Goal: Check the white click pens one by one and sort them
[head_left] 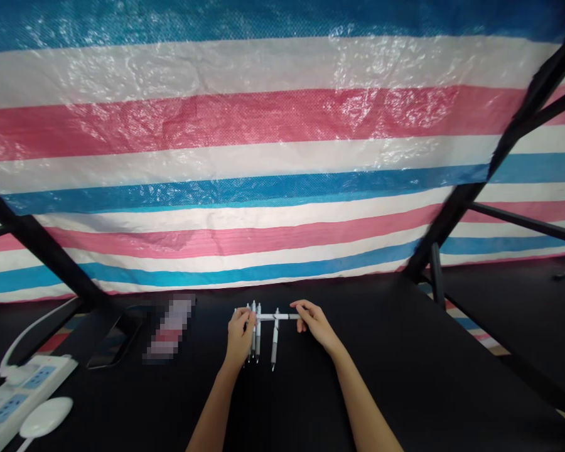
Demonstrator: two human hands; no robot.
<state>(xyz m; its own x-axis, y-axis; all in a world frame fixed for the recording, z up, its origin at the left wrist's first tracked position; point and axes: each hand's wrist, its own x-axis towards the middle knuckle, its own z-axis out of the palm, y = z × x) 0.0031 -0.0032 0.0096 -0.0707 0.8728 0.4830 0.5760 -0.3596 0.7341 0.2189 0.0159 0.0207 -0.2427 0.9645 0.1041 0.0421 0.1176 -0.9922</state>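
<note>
"White and grey, the crosswise pen (268,316) caught my eye first. Where was it?"

"Over the black tabletop (301,408), stretching sideways from the row of pens (258,342) toward the right hand (314,323). That hand pinched its grey end between thumb and forefinger, with the other fingers curled below."

"And the left hand (238,339)?"

"It was at the row, covering part of it, fingers bent and thumb near the upper ends. I couldn't tell whether they gripped one pen, several, or only steadied them."

"Wasn't there one standing apart?"

"Yes, a lone pen (275,348) lay between the hands, tip toward the person. The crosswise one met it near its upper end; which was on top, I couldn't make out."

"What was off to the left?"

"A pixelated object (172,329), then a dark phone (115,339), and nearer the person a white power strip (40,383) with a round white device (47,417) beside it. Behind everything hung a striped sheet (263,188)."
</note>
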